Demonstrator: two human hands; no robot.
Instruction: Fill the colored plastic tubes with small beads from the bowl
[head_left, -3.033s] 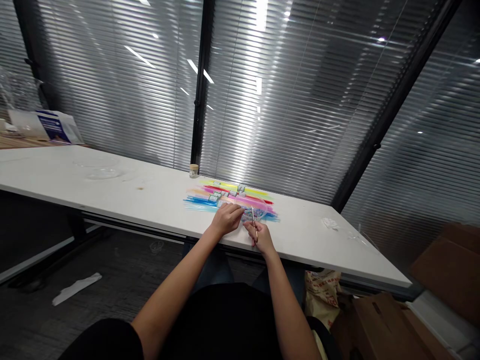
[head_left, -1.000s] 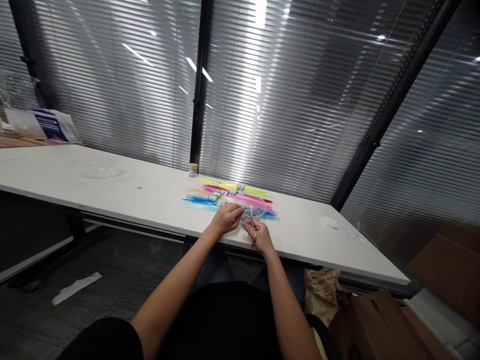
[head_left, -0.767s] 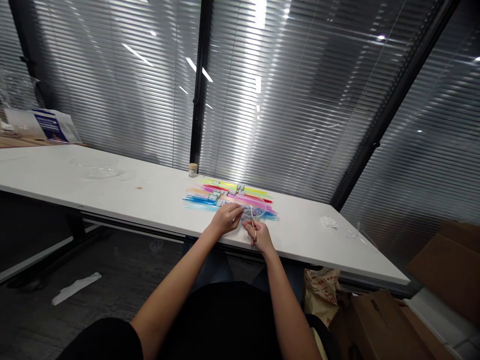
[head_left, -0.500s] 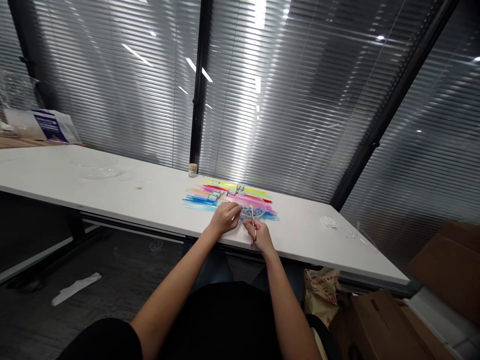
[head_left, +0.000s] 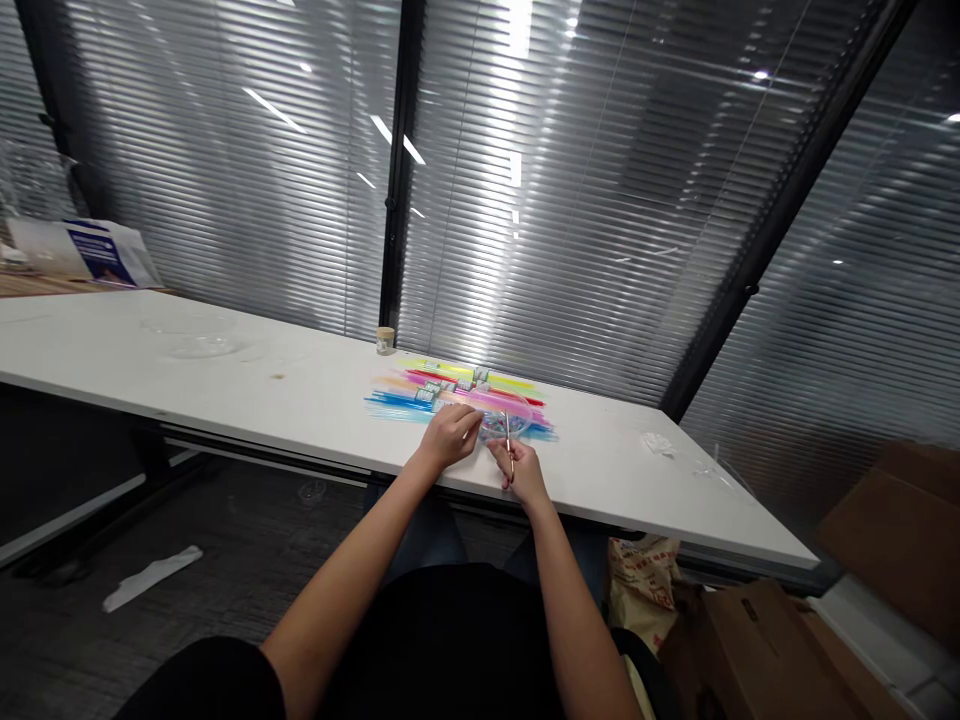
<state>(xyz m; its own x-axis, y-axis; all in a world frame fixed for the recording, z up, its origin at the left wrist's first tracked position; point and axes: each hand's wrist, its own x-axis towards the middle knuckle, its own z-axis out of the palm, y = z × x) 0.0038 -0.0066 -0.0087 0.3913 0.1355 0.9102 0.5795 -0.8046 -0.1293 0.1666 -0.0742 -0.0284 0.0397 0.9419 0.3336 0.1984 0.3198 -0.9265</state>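
Observation:
My left hand is closed in a pinch at the left rim of a clear round bowl; whatever sits between its fingertips is too small to make out. In my right hand is a slim pair of scissors, silver toward the tip and coppery toward the handles, pointing away from me over the bowl. Small multicoloured bits lie inside the bowl. Behind and under it spread bundles of thin coloured strips, among them blue strips and yellow strips, with small printed labels around them.
A small lidded jar stands at the white table's back edge. Crumpled tissue lies to the right, clear plastic lids to the left. Cardboard boxes and a printed paper bag stand at lower right.
The scissors have turned slightly, their tip shifting a little to the right. My left hand stays in place.

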